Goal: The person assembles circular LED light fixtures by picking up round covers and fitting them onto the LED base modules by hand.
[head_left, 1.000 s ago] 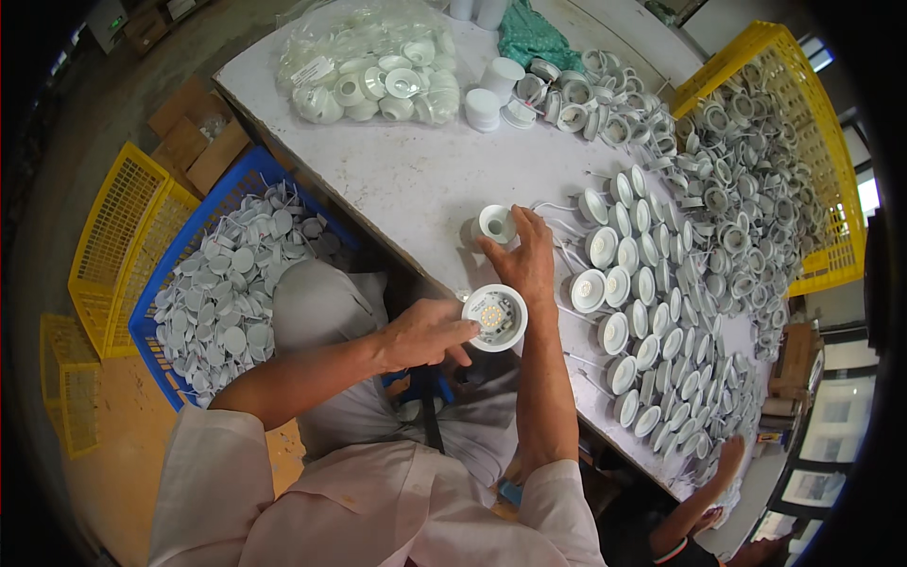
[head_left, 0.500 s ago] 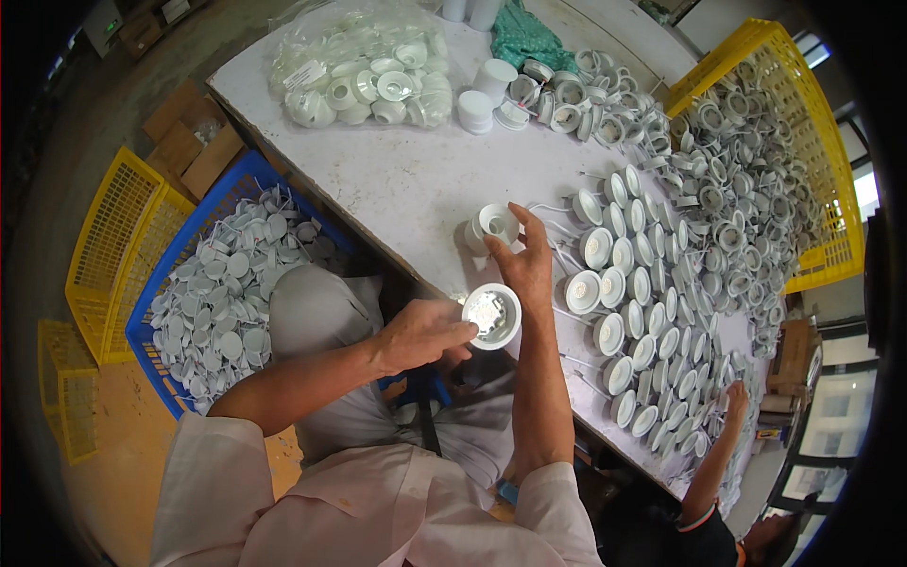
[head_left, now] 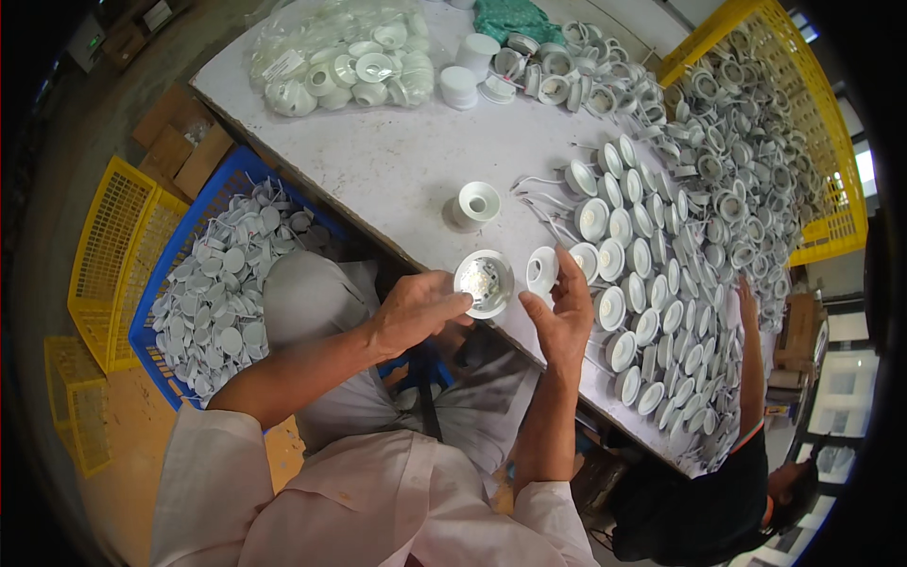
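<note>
My left hand (head_left: 416, 314) grips a round white downlight housing (head_left: 505, 296), with its lit-looking inside facing up and a circuit board showing. Just to its right, my right hand (head_left: 567, 326) pinches a small white reflector cup (head_left: 539, 274) between thumb and fingers, tilted and apart from the housing. Another white reflector cup (head_left: 475, 204) stands on the table beyond both hands; whether more are stacked under it I cannot tell. To the right lie rows of white downlights (head_left: 593, 219) with their cables.
A clear bag (head_left: 340, 66) of reflector cups lies at the far left, beside white cylindrical stacks (head_left: 458, 87). Metal-grey rings spill from a yellow crate (head_left: 831, 189). On my left, a blue crate (head_left: 142, 331) holds many discs. A co-worker's arm (head_left: 749, 359) reaches over the table's right end.
My right hand has lifted a reflector cup off the stack and brought it nearer, beside the housing. My left hand has raised the housing slightly away from me. The co-worker's arm has reached farther.
</note>
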Motion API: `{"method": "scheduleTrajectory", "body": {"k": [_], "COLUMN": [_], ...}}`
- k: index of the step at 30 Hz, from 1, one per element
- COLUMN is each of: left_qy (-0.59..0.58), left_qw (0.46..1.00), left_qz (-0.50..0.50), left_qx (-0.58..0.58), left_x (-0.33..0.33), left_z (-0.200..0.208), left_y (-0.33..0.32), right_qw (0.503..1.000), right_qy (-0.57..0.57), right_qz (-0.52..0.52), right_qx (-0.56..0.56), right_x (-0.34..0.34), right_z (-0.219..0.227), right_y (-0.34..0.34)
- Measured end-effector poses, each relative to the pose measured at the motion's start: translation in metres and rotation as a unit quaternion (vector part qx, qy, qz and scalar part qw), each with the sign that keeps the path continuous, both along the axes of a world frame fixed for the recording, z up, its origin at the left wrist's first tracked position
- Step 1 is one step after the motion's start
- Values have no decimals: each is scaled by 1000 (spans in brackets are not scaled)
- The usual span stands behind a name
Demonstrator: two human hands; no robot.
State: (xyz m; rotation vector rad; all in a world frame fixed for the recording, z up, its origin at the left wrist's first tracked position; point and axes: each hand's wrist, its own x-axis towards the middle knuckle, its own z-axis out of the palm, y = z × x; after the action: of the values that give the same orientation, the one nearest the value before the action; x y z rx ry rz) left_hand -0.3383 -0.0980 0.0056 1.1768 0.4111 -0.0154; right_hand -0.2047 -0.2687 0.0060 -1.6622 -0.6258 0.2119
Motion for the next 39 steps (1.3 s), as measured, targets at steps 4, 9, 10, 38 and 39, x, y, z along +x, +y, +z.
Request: {"method": "scheduleTrajectory", "body": {"k": [4,9,10,38,39], "left_qy": [4,47,49,52,45], "left_qw": [999,997,996,999,999], "left_qz": [15,40,41,14,-13], "left_qx": [37,48,61,0,27], "left_x": [2,9,9,13,16], "left_z": [-12,3,5,-6,-12], "left_y": [-2,-13,-14,-19,-19], "right_qw": [995,969,963,999,999], "right_qy": [64,170,185,-7,-23], "right_qz": [19,90,97,-13,-12], "right_qx": [68,157,172,-34,-47], "right_x": [-17,-43,-45,-38,-39], "right_z": [-5,-15,-17,-8,-2], "right_y": [-12,-9,-9,-27,-27]}}
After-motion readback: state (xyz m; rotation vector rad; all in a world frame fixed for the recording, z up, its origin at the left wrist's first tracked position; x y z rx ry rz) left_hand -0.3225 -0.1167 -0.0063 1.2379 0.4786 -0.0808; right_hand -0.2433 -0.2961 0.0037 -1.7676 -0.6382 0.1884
